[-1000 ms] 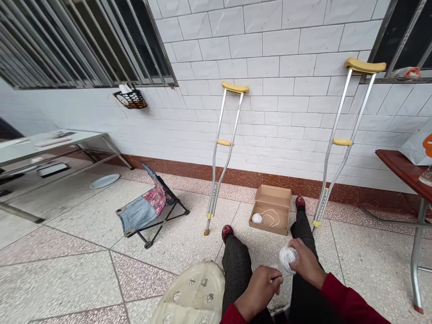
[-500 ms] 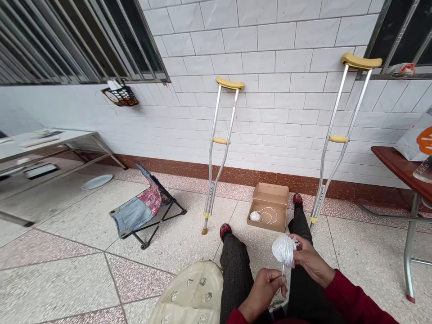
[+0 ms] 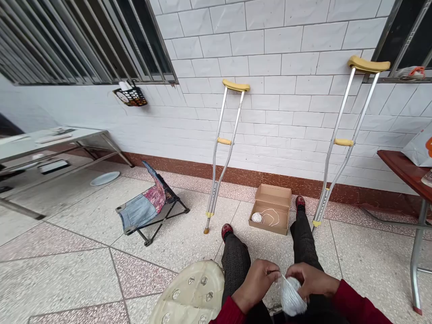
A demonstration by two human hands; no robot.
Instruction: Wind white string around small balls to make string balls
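Note:
My right hand (image 3: pixel 312 280) is closed over the top of a white ball of string (image 3: pixel 292 300), held low between my knees. My left hand (image 3: pixel 258 282) pinches the string's loose strand just left of the ball, fingers closed. On the floor ahead, between my feet, lies an open cardboard box (image 3: pixel 272 209) with a smaller white ball of string (image 3: pixel 257 218) and a loose loop of cord inside. My legs in dark trousers stretch toward the wall.
Two metal crutches (image 3: pixel 225 153) (image 3: pixel 344 139) lean on the white tiled wall either side of the box. A small folding stool (image 3: pixel 148 208) stands at left, a pale plastic stool (image 3: pixel 190 297) by my left knee. A steel table (image 3: pixel 50 139) at far left, a brown table (image 3: pixel 405 173) at right.
The ball of string has come down from chest height to low between my knees, my right hand now on top of it. My left hand moved up beside it.

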